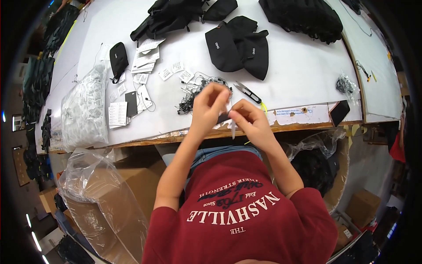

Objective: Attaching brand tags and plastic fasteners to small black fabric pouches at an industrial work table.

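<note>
Both my hands are raised close together over the table's front edge, fingers pinched. A small dark tag with a narrow white strip hangs between them. My right hand pinches the tag at its fingertips. My left hand is closed beside it, thumb and fingers together; what it grips is too small to make out. Just beyond my left hand lies a tangled pile of black tag strings. Thread snips with black handles lie beyond my right hand.
Black fabric pouches lie at the far middle, with more black goods behind. Left stand a clear bag of white labels, printed cards and a small black pouch. A phone sits on the right edge.
</note>
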Available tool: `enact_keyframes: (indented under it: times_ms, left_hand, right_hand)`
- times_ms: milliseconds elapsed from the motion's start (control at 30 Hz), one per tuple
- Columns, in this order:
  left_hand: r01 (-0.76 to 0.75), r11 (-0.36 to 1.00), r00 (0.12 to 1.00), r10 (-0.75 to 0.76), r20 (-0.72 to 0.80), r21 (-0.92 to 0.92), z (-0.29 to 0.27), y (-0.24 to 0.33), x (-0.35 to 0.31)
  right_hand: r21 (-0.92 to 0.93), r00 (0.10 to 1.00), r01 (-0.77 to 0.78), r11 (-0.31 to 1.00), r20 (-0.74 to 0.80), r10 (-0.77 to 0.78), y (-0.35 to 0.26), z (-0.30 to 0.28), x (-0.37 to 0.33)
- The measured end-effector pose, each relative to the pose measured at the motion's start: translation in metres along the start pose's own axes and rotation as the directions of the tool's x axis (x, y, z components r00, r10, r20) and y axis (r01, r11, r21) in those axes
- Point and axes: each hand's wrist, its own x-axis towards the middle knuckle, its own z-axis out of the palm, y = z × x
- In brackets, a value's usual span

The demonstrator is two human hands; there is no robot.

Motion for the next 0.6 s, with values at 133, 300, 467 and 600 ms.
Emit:
enact_keyframes:
  times_ms: [133,300,467,600]
  left_hand:
    - [-0.312,0.785,0.92,0.39,-0.035,0.535,-0.005,-0.036,0.078]
    - [-0.4,0.198,0.839,0.473,0.27,0.895,-0.033,-0.059,0.116]
    - [-0.356,0.607,0.797,0.594,-0.108,0.71,-0.032,0.026,0.09]
    - [-0.172,0.982,0.958,0.185,-0.221,0.076,-0.079,0.07,0.048]
  right_hand:
    - [0.0,0.981,0.004,1.0,-0.195,-0.004,-0.008,-0.004,-0.006]
    - [-0.056,0.994,0.016,0.998,-0.105,-0.022,-0.011,-0.001,-0.015]
    - [0.115,0.989,-0.101,0.988,-0.092,0.112,-0.019,-0.006,-0.021]
    - [0.035,0.981,-0.182,0.983,0.066,0.18,-0.018,-0.012,-0.017]
